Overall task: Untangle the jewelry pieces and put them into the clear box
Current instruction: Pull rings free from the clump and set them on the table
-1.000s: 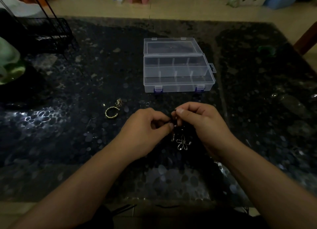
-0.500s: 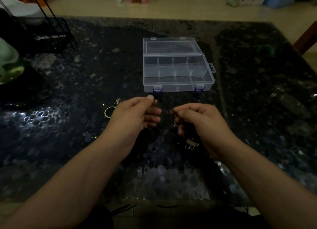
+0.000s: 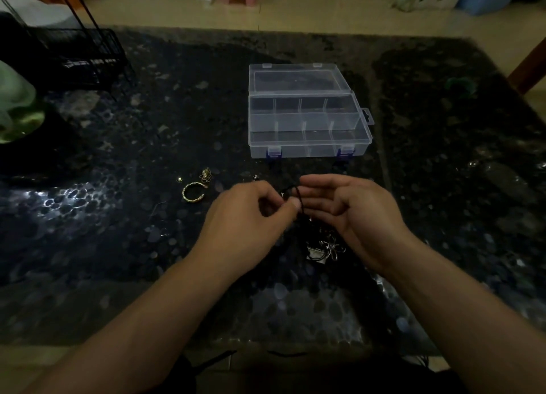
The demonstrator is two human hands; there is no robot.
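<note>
Left hand (image 3: 251,213) pinches thin black cord (image 3: 298,197); right hand (image 3: 348,213) relaxed, supporting it. Ease cord free slowly toward open clear plastic box (image 3: 307,145) at twelve o'clock.

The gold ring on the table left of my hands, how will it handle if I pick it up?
The gold ring looks thin and twisted, so probably stiff and light. It lies flat on the glossy table, so it may skid when pinched. Its open gap could snag the black cord.

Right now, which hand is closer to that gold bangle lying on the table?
Left. The left hand sits just right of the gold bangle, not touching it. The right hand lies farther right, beyond the left hand.
</note>
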